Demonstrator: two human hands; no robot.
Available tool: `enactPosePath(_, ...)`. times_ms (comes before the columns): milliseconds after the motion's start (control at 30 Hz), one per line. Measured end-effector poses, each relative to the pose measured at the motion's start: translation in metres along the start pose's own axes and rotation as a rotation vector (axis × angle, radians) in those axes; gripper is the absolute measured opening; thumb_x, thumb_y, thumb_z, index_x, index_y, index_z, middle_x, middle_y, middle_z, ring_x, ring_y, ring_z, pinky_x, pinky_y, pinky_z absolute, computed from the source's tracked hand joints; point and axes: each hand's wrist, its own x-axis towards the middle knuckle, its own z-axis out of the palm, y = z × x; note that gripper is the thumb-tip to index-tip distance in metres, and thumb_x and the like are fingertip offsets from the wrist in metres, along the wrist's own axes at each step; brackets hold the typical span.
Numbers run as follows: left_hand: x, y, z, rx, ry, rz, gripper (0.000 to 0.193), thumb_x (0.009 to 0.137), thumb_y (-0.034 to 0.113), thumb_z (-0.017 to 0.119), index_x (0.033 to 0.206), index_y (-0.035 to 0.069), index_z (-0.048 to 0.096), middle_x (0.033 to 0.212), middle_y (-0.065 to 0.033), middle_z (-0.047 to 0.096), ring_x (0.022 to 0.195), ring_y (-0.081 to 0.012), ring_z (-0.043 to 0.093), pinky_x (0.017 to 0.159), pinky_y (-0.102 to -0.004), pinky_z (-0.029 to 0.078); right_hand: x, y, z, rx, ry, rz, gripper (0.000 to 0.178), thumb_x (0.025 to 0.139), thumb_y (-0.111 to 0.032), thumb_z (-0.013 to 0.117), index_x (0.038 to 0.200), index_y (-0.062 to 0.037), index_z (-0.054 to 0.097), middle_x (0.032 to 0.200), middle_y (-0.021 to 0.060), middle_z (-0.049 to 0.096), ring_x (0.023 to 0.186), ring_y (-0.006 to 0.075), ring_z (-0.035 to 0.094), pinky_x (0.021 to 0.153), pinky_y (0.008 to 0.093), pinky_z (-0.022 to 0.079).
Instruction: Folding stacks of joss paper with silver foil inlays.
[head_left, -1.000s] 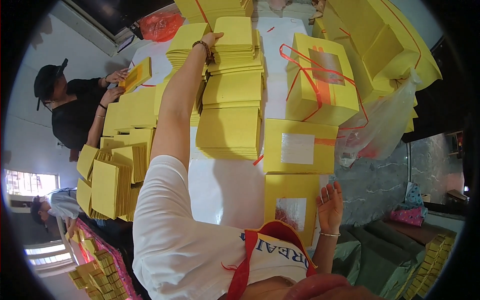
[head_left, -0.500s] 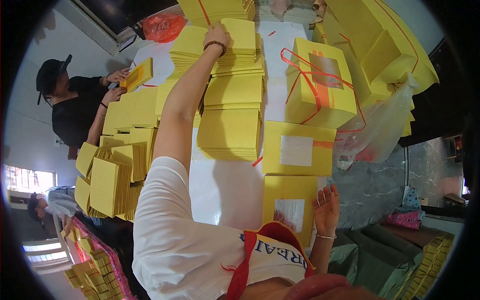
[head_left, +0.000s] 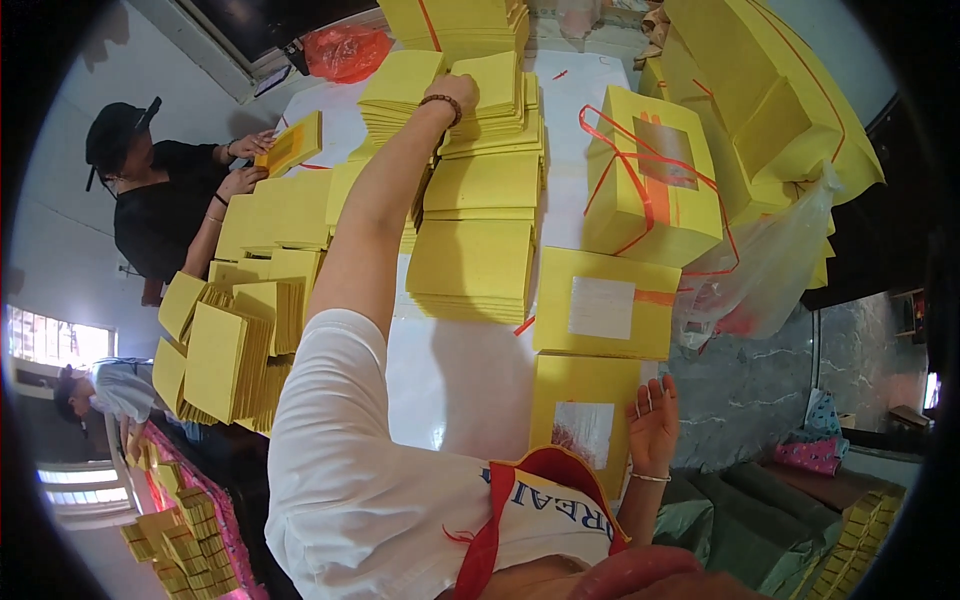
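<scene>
The left hand (head_left: 459, 91) curls at the stack (head_left: 497, 82), any pinch hidden; best keep it square. The right hand's (head_left: 654, 424) fingers spread loosely.

A red bag (head_left: 347, 55) sits by the far left corner of the table (head_left: 455, 395), and a red scrap (head_left: 560, 75) lies near the far right corner. Past the right edge are a clear bag (head_left: 765, 275), grey floor (head_left: 745, 400), a pink bag (head_left: 808, 457) and what look like green sacks (head_left: 765, 510), dim there. Beyond the left edge are a person (head_left: 160, 215) in a black cap and, farther off, a second person (head_left: 122, 390) beside a pink cloth (head_left: 190, 468) and a bright window (head_left: 60, 340).
</scene>
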Motion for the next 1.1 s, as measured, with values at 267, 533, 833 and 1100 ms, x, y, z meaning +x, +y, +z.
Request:
enactPosePath(267, 0.005, -0.009, -0.005, 0.176, 0.169, 0.107, 0.03, 0.086, 0.019, 0.044, 0.103, 0.005, 0.065, 0.11, -0.0143, 0.062, 0.108, -0.0322, 0.053, 0.091, -0.0408, 0.044, -0.007, -0.013, 0.008, -0.014, 0.035, -0.049, 0.036, 0.092, -0.02, 0.052, 0.126, -0.0125, 0.044, 0.11, 0.0025, 0.058, 0.1, 0.0156, 0.056, 0.081, 0.0324, 0.047)
enactPosePath(533, 0.001, 0.003, -0.013, 0.11, 0.308, 0.095, 0.026, 0.082, 0.02, 0.051, 0.102, 0.013, 0.066, 0.107, -0.0088, 0.063, 0.105, -0.0296, 0.055, 0.085, -0.0411, 0.048, -0.009, -0.017, 0.007, -0.058, 0.049, -0.077, 0.036, 0.092, -0.022, 0.053, 0.126, -0.0134, 0.044, 0.11, 0.0022, 0.058, 0.1, 0.0154, 0.055, 0.082, 0.0324, 0.047)
enactPosePath(833, -0.053, 0.014, -0.039, -0.516, 0.542, 0.145, 0.026, 0.082, 0.022, 0.053, 0.101, 0.012, 0.067, 0.102, -0.0119, 0.065, 0.097, -0.0306, 0.059, 0.086, -0.0418, 0.046, -0.016, -0.029, -0.002, -0.023, -0.031, -0.093, 0.038, 0.093, -0.023, 0.053, 0.129, -0.0145, 0.045, 0.115, 0.0011, 0.058, 0.105, 0.0148, 0.054, 0.086, 0.0341, 0.045)
enactPosePath(1100, -0.315, 0.072, 0.008, -1.264, 0.324, 0.159, 0.021, 0.087, 0.014, 0.055, 0.104, 0.003, 0.063, 0.095, -0.0085, 0.065, 0.085, -0.0147, 0.059, 0.073, -0.0254, 0.046, -0.024, -0.035, -0.044, -0.431, 0.216, -0.266, 0.04, 0.092, -0.028, 0.054, 0.128, -0.0139, 0.044, 0.116, 0.0005, 0.054, 0.105, 0.0136, 0.05, 0.086, 0.0317, 0.039)
